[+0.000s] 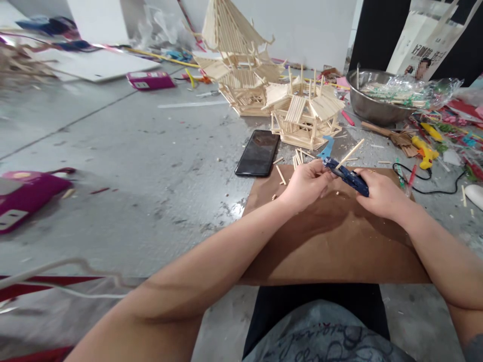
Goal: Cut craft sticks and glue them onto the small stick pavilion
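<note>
Over the brown sheet, my right hand is wrapped round the handles of a dark blue hand cutter. A thin wooden stick crosses the cutter's jaws and slants up to the right. My left hand pinches the stick's lower end close to the jaws; the fingertips partly hide it. Just beyond the cutter is a light blue flat piece; whether it belongs to the tool I cannot tell. Short cut sticks lie beside my left hand.
Behind my hands stand a low stick model and a taller stick pagoda. A black phone lies left of them. Further right are a steel bowl of sticks and a yellow glue gun with its cord.
</note>
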Demonstrator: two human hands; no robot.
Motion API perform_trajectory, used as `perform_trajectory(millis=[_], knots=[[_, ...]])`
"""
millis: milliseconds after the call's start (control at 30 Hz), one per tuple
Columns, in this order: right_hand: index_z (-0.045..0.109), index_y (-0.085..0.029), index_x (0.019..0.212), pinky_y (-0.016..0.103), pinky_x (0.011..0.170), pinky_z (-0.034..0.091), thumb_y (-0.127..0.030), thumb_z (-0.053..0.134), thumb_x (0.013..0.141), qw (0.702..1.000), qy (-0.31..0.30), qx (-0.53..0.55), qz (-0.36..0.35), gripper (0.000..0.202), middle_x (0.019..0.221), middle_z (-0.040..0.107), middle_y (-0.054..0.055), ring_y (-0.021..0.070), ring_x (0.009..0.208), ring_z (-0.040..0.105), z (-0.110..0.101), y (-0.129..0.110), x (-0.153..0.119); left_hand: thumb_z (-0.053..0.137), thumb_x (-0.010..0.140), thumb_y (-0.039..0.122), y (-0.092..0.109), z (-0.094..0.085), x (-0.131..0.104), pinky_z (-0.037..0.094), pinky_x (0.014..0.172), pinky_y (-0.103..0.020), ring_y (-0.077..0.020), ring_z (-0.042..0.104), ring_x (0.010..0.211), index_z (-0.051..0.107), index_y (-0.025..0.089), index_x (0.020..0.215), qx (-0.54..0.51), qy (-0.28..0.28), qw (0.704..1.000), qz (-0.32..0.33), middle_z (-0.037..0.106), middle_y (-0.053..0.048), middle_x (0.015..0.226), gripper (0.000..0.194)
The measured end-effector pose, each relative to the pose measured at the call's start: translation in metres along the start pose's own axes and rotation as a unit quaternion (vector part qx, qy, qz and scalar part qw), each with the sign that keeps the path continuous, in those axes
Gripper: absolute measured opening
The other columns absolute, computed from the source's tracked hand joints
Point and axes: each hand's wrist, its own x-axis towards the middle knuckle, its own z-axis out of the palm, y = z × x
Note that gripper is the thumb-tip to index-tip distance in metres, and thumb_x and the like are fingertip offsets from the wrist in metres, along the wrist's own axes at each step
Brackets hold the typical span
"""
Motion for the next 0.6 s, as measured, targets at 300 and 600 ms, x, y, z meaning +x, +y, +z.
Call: perform_trajectory(millis=[300, 600], knots=[[0.052, -0.016, 0.102, 0.031, 0.070, 0.043, -0.022, 0.048, 0.070, 1.000, -0.007, -0.021, 0.012, 0.033, 0.094, 0.064, 0.009, 0.0233, 0.085, 0.059, -0.0006, 0.0018, 0.0014, 0.062, 0.069, 0.033, -0.0063, -0.0029, 0.0010, 0.027, 0.035, -0.018, -0.0024, 0.039, 0.039, 0.059, 0.013, 0.062, 0.045, 0.010, 0.998, 0.038, 0.048, 0.002, 0.057, 0.022], [0.051, -0.017, 0.098, 0.030, 0.064, 0.041, -0.029, 0.049, 0.072, 0.997, -0.014, -0.062, 0.048, 0.029, 0.087, 0.065, 0.009, 0.0235, 0.077, 0.061, -0.0012, -0.0039, 0.0017, 0.061, 0.070, 0.033, -0.0037, -0.0008, 0.0006, 0.024, 0.036, -0.018, -0.0028, 0.035, 0.034, 0.057, 0.013, 0.061, 0.039, 0.024, 0.999, -0.002, 0.043, 0.005, 0.042, 0.022]])
